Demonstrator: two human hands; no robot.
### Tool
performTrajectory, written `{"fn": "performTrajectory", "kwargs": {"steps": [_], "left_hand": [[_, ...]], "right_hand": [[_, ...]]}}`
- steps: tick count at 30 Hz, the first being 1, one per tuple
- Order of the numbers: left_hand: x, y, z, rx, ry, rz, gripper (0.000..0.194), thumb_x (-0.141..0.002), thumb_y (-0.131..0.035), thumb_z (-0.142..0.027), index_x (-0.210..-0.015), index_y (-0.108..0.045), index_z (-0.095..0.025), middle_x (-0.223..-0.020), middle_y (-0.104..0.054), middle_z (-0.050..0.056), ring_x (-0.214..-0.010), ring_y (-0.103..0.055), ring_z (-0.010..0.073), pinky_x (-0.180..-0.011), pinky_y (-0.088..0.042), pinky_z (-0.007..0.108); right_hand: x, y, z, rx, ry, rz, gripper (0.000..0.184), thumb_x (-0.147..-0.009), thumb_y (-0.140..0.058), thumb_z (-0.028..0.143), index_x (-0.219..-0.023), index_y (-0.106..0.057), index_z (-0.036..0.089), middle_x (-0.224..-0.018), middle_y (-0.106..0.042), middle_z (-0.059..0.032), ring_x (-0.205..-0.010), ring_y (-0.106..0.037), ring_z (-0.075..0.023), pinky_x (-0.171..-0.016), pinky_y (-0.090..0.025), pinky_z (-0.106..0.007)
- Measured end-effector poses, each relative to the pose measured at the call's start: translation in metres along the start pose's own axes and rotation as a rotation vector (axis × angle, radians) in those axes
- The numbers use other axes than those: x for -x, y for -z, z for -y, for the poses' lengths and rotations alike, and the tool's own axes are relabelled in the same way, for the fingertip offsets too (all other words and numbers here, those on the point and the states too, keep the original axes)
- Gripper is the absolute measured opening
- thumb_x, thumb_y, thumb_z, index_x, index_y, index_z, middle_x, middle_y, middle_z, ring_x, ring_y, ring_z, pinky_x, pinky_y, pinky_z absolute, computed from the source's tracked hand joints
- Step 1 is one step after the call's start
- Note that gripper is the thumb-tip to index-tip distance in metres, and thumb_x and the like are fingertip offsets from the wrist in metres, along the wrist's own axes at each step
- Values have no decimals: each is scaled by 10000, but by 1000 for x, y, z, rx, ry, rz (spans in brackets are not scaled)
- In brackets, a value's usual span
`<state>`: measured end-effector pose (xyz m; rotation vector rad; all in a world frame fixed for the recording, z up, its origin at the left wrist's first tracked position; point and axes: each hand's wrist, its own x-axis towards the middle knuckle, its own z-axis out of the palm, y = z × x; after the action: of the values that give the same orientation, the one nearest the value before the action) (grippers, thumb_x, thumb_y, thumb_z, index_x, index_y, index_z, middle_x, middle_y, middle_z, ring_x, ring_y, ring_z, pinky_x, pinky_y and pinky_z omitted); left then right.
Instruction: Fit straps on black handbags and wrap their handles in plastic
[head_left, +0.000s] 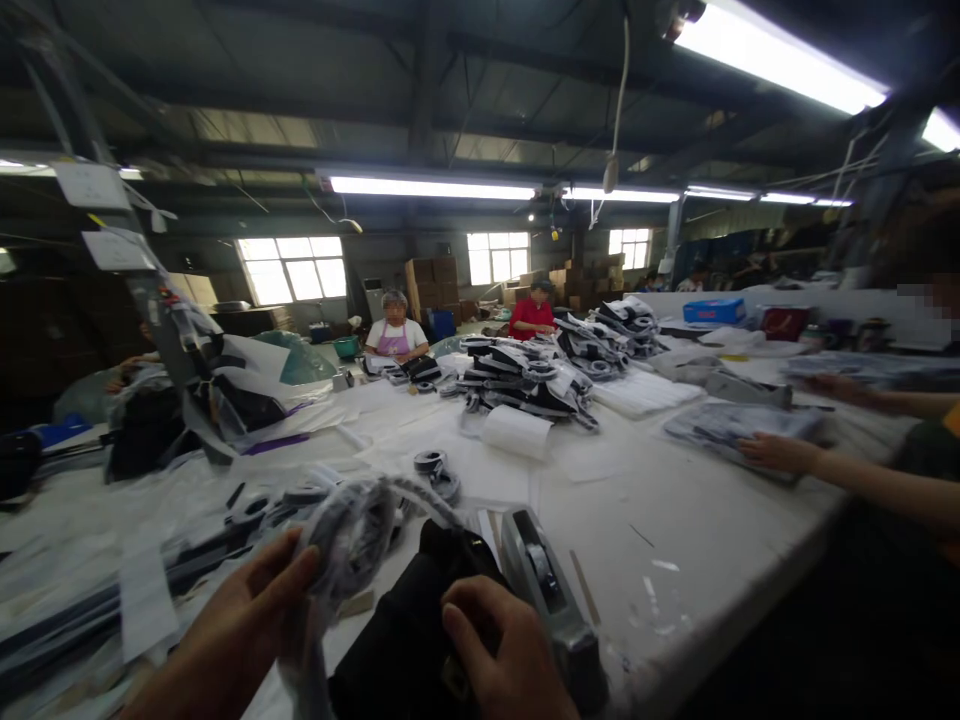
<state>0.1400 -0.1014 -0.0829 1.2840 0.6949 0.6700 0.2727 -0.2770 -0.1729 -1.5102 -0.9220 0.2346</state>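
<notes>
My left hand [251, 600] is closed on a strap wrapped in clear plastic [349, 535], which arches over toward a black fabric item [409, 625], perhaps a bag. Curled over the right side of that black item is my right hand [502, 640], fingers pinched on its fabric. A small metal-looking piece shows by the right palm, too dim to name. Just right of the black item stands a grey tape dispenser [551, 590]. Beyond my hands lies a dark ring-shaped roll [431, 462] on the white table [630, 530].
Plastic-wrapped dark straps [217, 550] spread across the left side. A heap of black and white wrapped pieces [517, 380] lies farther back. At the right, a co-worker's hand [776, 452] rests on a plastic-wrapped packet [705, 425]. Two people sit across the table. A metal post [161, 330] rises at left.
</notes>
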Motion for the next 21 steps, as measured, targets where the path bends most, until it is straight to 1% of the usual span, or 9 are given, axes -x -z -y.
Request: {"fn": "performTrajectory", "kwargs": {"steps": [3, 6, 8, 10, 13, 15, 17, 18, 21], "left_hand": [[-5, 6, -5, 83, 33, -71, 697, -444, -964, -252, -1080, -680, -220, -781, -783, -16, -632, -737, 203, -544, -607, 219], [-9, 13, -10, 116, 5, -83, 720, -434, -962, -216, -1090, -666, -230, -701, -763, -46, -483, -688, 161, -443, -577, 195], [-10, 19, -12, 133, -31, -109, 664, -461, -954, -234, -1061, -668, -243, -711, -765, -49, -459, -673, 150, -411, -563, 185], [-10, 21, -13, 130, -64, -132, 615, -473, -950, -256, -1023, -675, -257, -742, -773, -46, -461, -672, 148, -403, -559, 183], [-5, 14, -8, 109, -85, -126, 605, -441, -957, -263, -983, -687, -248, -703, -761, -49, -470, -683, 163, -421, -575, 200], [-2, 5, -1, 112, -103, -137, 599, -432, -956, -274, -969, -696, -223, -693, -759, -37, -511, -706, 183, -426, -574, 196], [1, -3, 5, 141, -108, -162, 587, -448, -949, -312, -971, -703, -210, -722, -772, -20, -593, -737, 208, -464, -588, 195], [2, -5, 8, 155, -100, -171, 586, -467, -942, -338, -987, -703, -211, -740, -777, -14, -637, -748, 220, -489, -596, 198], [3, -6, 13, 184, -81, -175, 625, -485, -933, -397, -1035, -694, -223, -772, -783, -8, -702, -760, 241, -517, -607, 207]], "right_hand": [[10, 9, -31, 69, 26, -148, 187, -909, -597, 374, -961, -716, 240, -919, -753, -37, -876, -706, -212, -797, -538, -258], [4, 20, -47, 120, -27, -271, 223, -942, -555, 366, -1041, -695, 223, -1006, -748, -59, -935, -706, -214, -844, -548, -276], [-8, 26, -54, 257, -65, -235, 223, -964, -516, 293, -1076, -676, 185, -1051, -736, -84, -955, -700, -207, -854, -548, -282], [-24, 27, -62, 421, -81, -121, 210, -955, -504, 183, -1079, -670, 153, -1066, -728, -98, -967, -690, -195, -863, -537, -275], [-53, 13, -80, 564, -127, 9, 228, -894, -536, 53, -1027, -694, 150, -1041, -735, -95, -992, -677, -200, -893, -512, -285], [-73, -4, -96, 621, -185, 51, 181, -868, -589, 50, -944, -715, 154, -983, -745, -95, -988, -680, -221, -894, -508, -310], [-93, -22, -112, 688, -263, 83, 88, -890, -632, 141, -936, -707, 143, -957, -740, -88, -971, -683, -227, -884, -520, -349], [-101, -31, -119, 723, -304, 87, 119, -912, -635, 213, -984, -692, 137, -982, -731, -83, -975, -680, -226, -886, -525, -377], [-122, -52, -135, 832, -429, 84, 336, -947, -597, 399, -1162, -615, 141, -1118, -678, -87, -1014, -658, -235, -895, -531, -454]]}}
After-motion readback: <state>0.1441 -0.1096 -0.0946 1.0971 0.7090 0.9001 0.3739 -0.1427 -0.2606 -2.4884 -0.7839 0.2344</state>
